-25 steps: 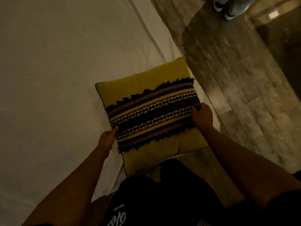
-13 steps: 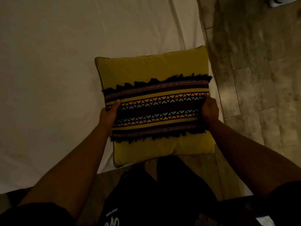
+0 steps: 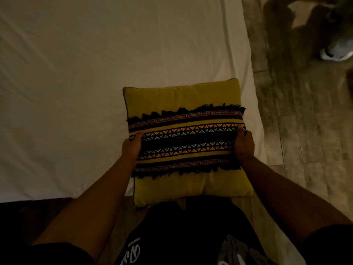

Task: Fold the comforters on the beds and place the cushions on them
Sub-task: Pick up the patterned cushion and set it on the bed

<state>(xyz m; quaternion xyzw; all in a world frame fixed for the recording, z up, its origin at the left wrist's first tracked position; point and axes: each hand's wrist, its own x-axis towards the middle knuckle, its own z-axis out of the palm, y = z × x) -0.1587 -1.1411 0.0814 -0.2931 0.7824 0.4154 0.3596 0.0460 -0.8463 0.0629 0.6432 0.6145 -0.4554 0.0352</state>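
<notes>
- Cushion (image 3: pixel 183 142) sits square between both hands, held at its side edges over the near corner of the bed (image 3: pixel 76 83); its near part overhangs the bed's foot edge, toward the person.
- Left hand (image 3: pixel 131 146) grips the left edge with the thumb on top; right hand (image 3: pixel 244 144) grips the right edge the same way. Both are equally near the cushion.
- Fringed pattern band runs left-right, hand to hand, parallel to the bed's foot edge.
- Bare sheet lies ahead and to the left; my read is the placing move goes forward, away from the body.
- Floor (image 3: pixel 296 131) is just right of the cushion, so drifting right risks missing the bed.
- White print on the dark shirt (image 3: pixel 133 253) is unreadable; the cushion shows no label.
</notes>
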